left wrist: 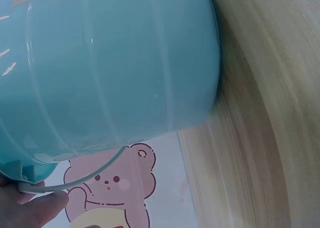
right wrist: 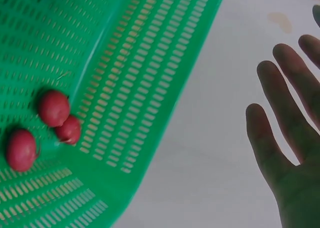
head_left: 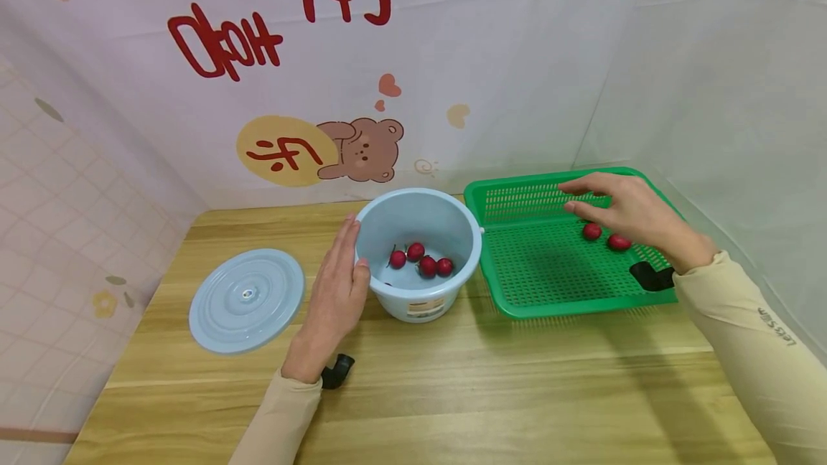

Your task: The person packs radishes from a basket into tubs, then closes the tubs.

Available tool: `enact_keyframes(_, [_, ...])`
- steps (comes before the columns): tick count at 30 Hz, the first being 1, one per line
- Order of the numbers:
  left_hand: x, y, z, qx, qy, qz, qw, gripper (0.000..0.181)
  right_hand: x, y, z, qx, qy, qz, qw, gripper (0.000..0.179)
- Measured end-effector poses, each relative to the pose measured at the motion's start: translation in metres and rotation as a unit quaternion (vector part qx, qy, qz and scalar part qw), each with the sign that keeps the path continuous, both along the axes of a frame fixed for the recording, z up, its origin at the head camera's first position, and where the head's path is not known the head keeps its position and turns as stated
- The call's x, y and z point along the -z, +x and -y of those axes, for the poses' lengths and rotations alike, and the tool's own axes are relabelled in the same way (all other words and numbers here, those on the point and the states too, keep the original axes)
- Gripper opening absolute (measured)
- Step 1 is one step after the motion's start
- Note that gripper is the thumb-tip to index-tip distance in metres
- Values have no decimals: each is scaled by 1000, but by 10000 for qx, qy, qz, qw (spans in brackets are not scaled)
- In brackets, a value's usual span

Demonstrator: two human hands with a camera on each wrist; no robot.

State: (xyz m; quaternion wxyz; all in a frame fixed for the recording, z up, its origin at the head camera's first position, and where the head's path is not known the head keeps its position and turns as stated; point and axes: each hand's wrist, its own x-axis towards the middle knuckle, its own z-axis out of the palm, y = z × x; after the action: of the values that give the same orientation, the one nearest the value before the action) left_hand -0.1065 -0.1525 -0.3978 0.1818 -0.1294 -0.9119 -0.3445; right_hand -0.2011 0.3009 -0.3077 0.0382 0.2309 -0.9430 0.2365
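My left hand (head_left: 337, 293) rests with straight fingers against the left side of a light blue bucket (head_left: 395, 301). In the left wrist view its fingertips touch the rim beside the end of the bucket's handle (left wrist: 82, 180). Several small red radishes (head_left: 427, 267) lie at the bottom of the bucket. My right hand (head_left: 627, 210) hovers over a green perforated basket (head_left: 517, 309), fingers spread and holding nothing. Under it, red radishes (head_left: 591, 231) lie in the basket; the right wrist view shows three radishes (right wrist: 54, 108) near one corner.
A round light blue lid (head_left: 248, 300) lies on the wooden table (head_left: 452, 407) left of the bucket. The basket stands close to the bucket's right side. Behind them hangs a white printed cloth (head_left: 517, 56), with another side of it at the right.
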Motion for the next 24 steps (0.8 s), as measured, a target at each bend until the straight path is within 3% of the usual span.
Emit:
enact_keyframes(5, [0, 0, 0, -20, -36, 62, 10000, 62, 8, -13, -12, 0, 70, 123, 9999, 38])
enact_keyframes(10, [0, 1, 0, 3, -32, 21, 10000, 61, 14, -22, -26, 102, -67, 671, 9977, 43])
enact_keyframes(17, [-1, 1, 0, 34, -31, -68, 10000, 61, 23, -33, -44, 155, -14, 1111, 9937, 49])
enact_keyframes(24, [-1, 1, 1, 10, -63, -47, 10000, 61, 34, -45, -61, 190, -31, 1765, 9841, 53])
